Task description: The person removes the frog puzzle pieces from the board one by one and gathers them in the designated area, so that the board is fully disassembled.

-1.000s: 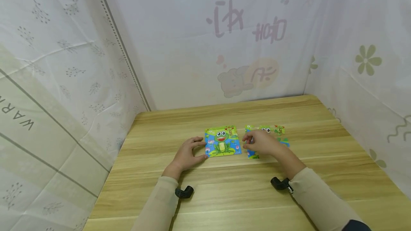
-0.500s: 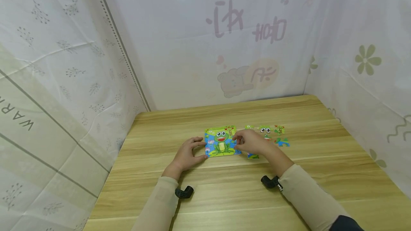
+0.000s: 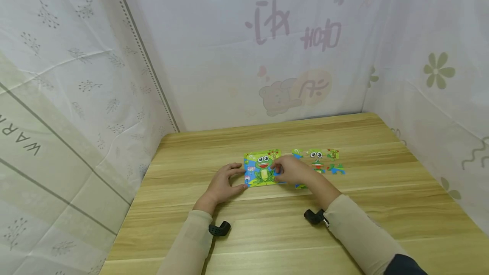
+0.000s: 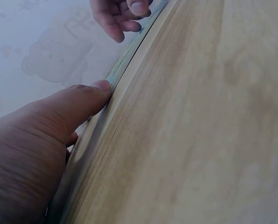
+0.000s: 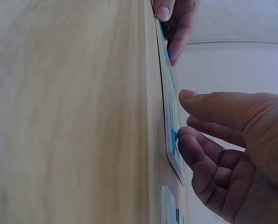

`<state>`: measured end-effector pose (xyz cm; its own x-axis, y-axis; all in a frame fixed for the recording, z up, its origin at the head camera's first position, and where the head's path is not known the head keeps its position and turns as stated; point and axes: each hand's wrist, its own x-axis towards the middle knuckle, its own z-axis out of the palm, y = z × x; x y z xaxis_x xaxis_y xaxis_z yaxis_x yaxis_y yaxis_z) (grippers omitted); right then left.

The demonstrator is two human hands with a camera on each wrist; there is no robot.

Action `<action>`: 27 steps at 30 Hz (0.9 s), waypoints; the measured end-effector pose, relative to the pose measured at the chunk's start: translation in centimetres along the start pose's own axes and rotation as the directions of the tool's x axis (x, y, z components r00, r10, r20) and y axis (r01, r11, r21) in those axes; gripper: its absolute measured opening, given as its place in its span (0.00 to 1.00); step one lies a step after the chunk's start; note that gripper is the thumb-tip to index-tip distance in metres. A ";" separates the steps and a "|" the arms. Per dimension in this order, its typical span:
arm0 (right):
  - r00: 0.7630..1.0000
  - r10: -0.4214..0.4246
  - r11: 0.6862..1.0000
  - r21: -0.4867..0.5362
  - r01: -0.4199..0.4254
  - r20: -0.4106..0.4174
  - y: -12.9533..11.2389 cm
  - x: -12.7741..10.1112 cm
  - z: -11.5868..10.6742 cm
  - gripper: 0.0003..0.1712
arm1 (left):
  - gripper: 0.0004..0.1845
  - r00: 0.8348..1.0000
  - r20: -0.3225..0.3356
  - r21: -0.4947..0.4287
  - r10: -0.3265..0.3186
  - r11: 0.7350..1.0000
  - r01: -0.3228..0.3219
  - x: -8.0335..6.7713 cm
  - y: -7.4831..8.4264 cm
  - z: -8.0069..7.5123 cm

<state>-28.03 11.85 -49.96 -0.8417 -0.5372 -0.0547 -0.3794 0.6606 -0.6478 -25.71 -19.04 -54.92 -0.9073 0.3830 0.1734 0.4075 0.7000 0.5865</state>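
Observation:
A square picture board with a green frog point(image 3: 263, 162) lies flat on the wooden table. My left hand point(image 3: 221, 183) rests at its left side, the thumb touching the lower left corner and relaxed fingers near the left edge. Over the board's right part is my right hand point(image 3: 292, 169), fingers loosely bent and thumb held apart from them. In the right wrist view, a small blue bit point(image 5: 175, 136) shows between a fingertip and the board; whether it is a loose piece I cannot tell. Several frog jigsaw pieces point(image 3: 316, 155) lie to the right, some hidden under my right hand and forearm.
A jigsaw piece with a tree point(image 3: 333, 154) and a blue-green jigsaw piece point(image 3: 337, 169) lie farthest right. The wooden table point(image 3: 263, 228) extends around everything. Patterned white cloth point(image 3: 214, 54) hangs behind and at both sides.
My right hand has moved left from above the loose jigsaw pieces to over the right part of the frog board, uncovering several pieces. My left hand has stayed where it was.

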 end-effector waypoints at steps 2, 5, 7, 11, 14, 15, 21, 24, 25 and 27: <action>1.000 -0.002 1.000 -0.007 0.002 -0.002 -0.1 0.2 0.2 0.22 | 0.30 1.000 0.000 -0.005 0.000 1.000 0.000 0.0 0.0 0.0; 1.000 -0.005 0.999 -0.033 0.004 -0.003 -0.1 0.5 0.4 0.21 | 0.30 1.000 0.005 -0.002 -0.003 1.000 0.003 0.0 -0.1 0.0; 1.000 -0.007 0.999 -0.047 0.006 -0.005 -0.1 0.7 0.5 0.21 | 0.29 1.000 0.005 -0.009 -0.005 1.000 0.005 0.0 -0.1 0.0; 1.000 0.006 0.998 -0.070 -0.005 0.007 -0.3 1.0 0.8 0.21 | 0.29 1.000 0.006 -0.021 -0.006 1.000 0.006 0.1 -0.1 0.0; 1.000 0.017 0.997 -0.076 -0.015 0.023 -0.5 1.3 0.8 0.22 | 0.29 1.000 0.004 -0.023 0.003 1.000 -0.003 0.0 -0.1 0.0; 0.999 0.019 0.997 -0.080 -0.017 0.029 -0.5 1.4 0.8 0.22 | 0.29 1.000 0.004 -0.022 0.007 1.000 -0.006 0.0 -0.1 0.0; 0.998 0.019 0.997 -0.074 -0.015 0.054 -0.9 1.6 0.7 0.23 | 0.29 1.000 0.008 -0.019 -0.007 1.000 0.007 0.1 0.1 -0.2; 0.998 0.021 0.997 -0.072 -0.017 0.061 -1.0 1.6 0.7 0.23 | 0.29 1.000 0.010 -0.015 -0.018 1.000 0.018 0.1 0.1 -0.2; 0.998 0.024 0.997 -0.071 -0.019 0.062 -1.0 1.6 0.7 0.23 | 0.29 1.000 0.012 -0.012 -0.021 1.000 0.021 0.1 0.1 -0.1; 0.998 0.029 0.997 -0.068 -0.025 0.062 -1.1 1.6 0.8 0.21 | 0.29 1.000 0.011 -0.011 -0.020 1.000 0.020 0.0 0.1 -0.1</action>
<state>-28.64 9.88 -49.98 -0.8271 -0.5491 -0.1201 -0.3836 0.7076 -0.5935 -25.70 -19.00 -54.81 -0.9141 0.3756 0.1529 0.3880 0.7006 0.5989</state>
